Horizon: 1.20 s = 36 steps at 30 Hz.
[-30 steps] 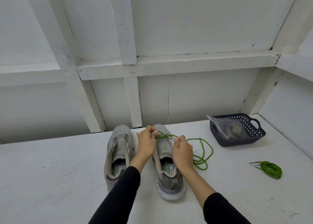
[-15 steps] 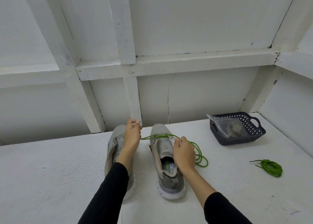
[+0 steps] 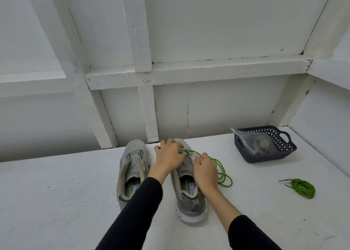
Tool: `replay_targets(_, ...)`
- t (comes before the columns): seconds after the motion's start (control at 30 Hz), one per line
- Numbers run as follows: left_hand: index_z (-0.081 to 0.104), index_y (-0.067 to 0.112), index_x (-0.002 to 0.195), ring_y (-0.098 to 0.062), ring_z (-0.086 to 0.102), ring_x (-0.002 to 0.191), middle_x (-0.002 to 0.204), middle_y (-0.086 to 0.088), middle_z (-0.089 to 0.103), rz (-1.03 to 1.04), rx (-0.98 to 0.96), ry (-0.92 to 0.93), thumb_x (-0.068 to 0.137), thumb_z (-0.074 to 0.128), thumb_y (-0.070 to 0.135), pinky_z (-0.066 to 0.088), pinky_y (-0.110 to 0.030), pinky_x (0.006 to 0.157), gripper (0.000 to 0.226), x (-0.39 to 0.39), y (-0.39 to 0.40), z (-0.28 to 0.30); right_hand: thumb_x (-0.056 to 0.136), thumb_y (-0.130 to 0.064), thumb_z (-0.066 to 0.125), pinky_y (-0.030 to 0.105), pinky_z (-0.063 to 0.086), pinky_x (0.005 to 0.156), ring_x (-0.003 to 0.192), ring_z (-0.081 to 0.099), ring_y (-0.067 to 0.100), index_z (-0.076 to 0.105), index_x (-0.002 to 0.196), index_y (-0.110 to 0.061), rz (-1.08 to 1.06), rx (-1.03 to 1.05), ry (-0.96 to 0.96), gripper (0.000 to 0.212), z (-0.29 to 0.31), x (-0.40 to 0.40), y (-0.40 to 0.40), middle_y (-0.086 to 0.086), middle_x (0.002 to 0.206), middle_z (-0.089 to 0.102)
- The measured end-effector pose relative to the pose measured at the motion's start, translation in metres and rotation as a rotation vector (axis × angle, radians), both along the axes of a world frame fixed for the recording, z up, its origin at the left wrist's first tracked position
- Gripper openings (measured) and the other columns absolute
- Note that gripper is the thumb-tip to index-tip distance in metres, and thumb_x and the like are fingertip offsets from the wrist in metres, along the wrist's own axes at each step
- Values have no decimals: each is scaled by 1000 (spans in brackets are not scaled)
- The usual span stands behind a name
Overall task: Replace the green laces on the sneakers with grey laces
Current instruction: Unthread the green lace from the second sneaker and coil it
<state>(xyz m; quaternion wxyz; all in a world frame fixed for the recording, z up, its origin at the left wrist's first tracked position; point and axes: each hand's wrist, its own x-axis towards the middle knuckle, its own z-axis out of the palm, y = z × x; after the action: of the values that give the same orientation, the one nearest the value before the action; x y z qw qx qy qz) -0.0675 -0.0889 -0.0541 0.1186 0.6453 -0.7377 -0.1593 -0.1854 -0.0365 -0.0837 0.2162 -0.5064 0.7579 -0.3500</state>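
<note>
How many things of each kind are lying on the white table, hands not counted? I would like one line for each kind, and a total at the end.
Grey sneakers: 2 (left one, right one)
Green laces: 2 (one still in the right sneaker, one loose bundle)
Dark blue baskets: 1
Clear plastic bags: 1, inside the basket
Total: 6

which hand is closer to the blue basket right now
Right. The right hand rests on the right-side sneaker, on the side nearest the basket. The left hand is over the sneaker's toe, farther away.
</note>
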Motion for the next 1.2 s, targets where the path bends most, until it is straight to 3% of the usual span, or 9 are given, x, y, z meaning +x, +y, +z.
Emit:
replay_targets(0.17, 67, 31, 110, -25, 45, 119, 117, 5, 65, 25, 37, 15, 99, 47, 29, 24, -44, 95, 23, -3, -2, -11, 102, -32, 40, 24, 27, 48, 60, 43, 7, 47, 79, -12, 16, -9, -37, 31, 0, -1, 0, -2, 69, 49)
replay_targets(0.3, 70, 32, 102, -23, 48, 113, 106, 7, 68, 42, 2, 49, 99, 49, 30, 24, -43, 91, 21, -1, -4, -14, 98, -33, 49, 27, 33, 51, 61, 44, 12, 45, 71, -16, 47, -7, -141, 32, -1, -3, 1, -2, 68, 51)
replay_targets(0.43, 70, 34, 100, -17, 51, 107, 98, 11, 67, 86, 4, 144, 97, 52, 33, 24, -40, 88, 19, 1, -5, -18, 93, -28, 60, 18, 37, 52, 66, 54, 12, 62, 76, -16, 85, -59, -185, 21, -1, -4, 8, -5, 70, 59)
replay_targets(0.53, 70, 34, 93, -10, 51, 96, 90, 15, 63, 132, 29, 261, 95, 55, 35, 28, -37, 88, 15, 4, -5, -21, 91, -26, 63, 16, 33, 44, 53, 48, 10, 54, 58, -20, 70, -60, -152, 35, 0, -5, 16, -5, 56, 53)
replay_targets(0.73, 62, 32, 78, -15, 62, 91, 90, 7, 69, 243, 39, 626, 95, 59, 28, 47, -38, 92, 18, 4, -8, -25, 93, -24, 60, 18, 27, 41, 47, 40, 9, 41, 51, -22, 22, -39, -129, 46, 4, -4, 24, -5, 49, 44)
replay_targets(0.83, 60, 16, 86, -14, 67, 88, 100, -6, 72, 317, 33, 1030, 99, 52, 17, 52, -25, 81, 15, 5, -8, -20, 92, -24, 60, 21, 28, 45, 50, 44, 12, 43, 53, -22, 5, -61, -166, 43, 2, -4, 25, -4, 52, 48)
replay_targets(1.0, 48, 12, 86, -14, 70, 79, 88, -7, 70, 472, -70, 1602, 102, 43, 5, 57, -30, 82, 18, 16, -3, 3, 93, -24, 60, 22, 27, 44, 49, 42, 9, 42, 54, -22, -18, -65, -201, 43, 2, -4, 26, -4, 52, 48)
replay_targets(1.1, 47, 12, 85, -7, 60, 57, 82, -6, 62, 569, -194, 1712, 103, 40, 3, 56, -24, 66, 21, 36, -6, 19, 93, -25, 59, 22, 29, 44, 50, 43, 10, 44, 55, -20, -24, -69, -208, 41, 1, -3, 26, -3, 53, 50)
replay_targets(1.2, 46, 16, 86, -8, 44, 54, 81, -3, 58, 563, -210, 1542, 103, 39, 3, 43, -16, 45, 23, 53, -8, 33, 93, -25, 59, 24, 33, 46, 52, 46, 11, 48, 57, -18, -32, -64, -214, 38, -1, -2, 25, -1, 56, 53)
